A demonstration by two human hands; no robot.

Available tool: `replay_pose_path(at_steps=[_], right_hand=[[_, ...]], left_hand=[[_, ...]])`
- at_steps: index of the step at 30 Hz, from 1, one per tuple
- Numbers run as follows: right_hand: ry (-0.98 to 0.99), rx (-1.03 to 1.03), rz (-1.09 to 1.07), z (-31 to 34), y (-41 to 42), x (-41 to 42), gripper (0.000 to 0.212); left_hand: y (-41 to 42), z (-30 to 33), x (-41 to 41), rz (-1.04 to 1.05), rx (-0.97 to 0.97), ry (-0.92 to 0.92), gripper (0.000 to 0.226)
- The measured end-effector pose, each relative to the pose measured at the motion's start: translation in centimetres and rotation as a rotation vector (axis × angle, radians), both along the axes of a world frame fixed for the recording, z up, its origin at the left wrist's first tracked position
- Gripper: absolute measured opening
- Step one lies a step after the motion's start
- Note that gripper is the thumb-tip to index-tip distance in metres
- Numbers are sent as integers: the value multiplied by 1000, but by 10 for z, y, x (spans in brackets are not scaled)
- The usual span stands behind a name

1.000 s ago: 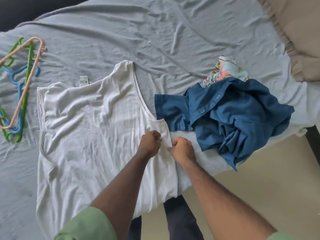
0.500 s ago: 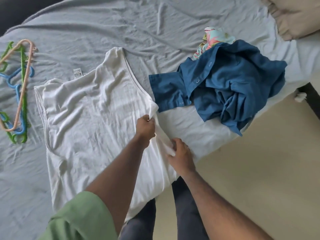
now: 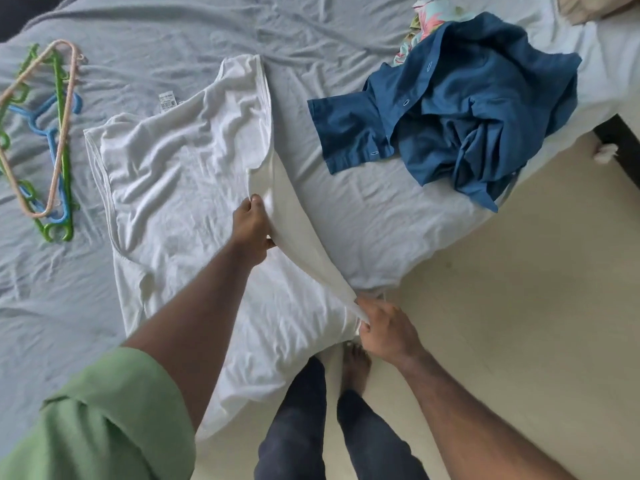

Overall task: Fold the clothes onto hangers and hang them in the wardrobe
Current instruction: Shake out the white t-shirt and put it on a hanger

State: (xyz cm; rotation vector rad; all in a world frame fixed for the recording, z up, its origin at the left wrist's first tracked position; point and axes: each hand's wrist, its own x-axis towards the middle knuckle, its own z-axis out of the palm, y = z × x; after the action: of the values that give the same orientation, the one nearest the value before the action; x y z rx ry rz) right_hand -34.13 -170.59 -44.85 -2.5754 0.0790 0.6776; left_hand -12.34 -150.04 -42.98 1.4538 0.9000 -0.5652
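A white t-shirt (image 3: 180, 188) lies spread on the grey bed sheet (image 3: 173, 32), its lower part hanging over the bed's edge. My left hand (image 3: 251, 228) pinches the shirt's right edge and lifts it off the sheet. My right hand (image 3: 382, 329) grips the same edge lower down, near the bed's corner, so the fabric is stretched taut between the two hands. A bundle of plastic hangers (image 3: 41, 140), pink, blue and green, rests on the sheet at the far left.
A crumpled blue button shirt (image 3: 460, 109) lies to the right, with a floral garment (image 3: 426, 26) partly under it. A beige pillow (image 3: 588, 6) is at the top right corner. Cream floor (image 3: 519, 306) runs along the bed's right side, where my legs stand.
Both hands took hold of the white shirt's right edge and moved apart: the left rose up the edge, the right slid down towards the bed's corner, lifting the edge.
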Motion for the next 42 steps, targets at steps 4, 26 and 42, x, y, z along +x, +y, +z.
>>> replay_pose_path(at_steps=[4, 26, 42], right_hand=[[-105, -85, 197, -4, 38, -16, 55], [-105, 163, 122, 18, 98, 49, 5], [5, -126, -31, -3, 222, 244, 15]], left_hand=[[33, -18, -8, 44, 62, -17, 29], [84, -20, -124, -73, 147, 58, 28], [193, -12, -122, 68, 567, -119, 29]])
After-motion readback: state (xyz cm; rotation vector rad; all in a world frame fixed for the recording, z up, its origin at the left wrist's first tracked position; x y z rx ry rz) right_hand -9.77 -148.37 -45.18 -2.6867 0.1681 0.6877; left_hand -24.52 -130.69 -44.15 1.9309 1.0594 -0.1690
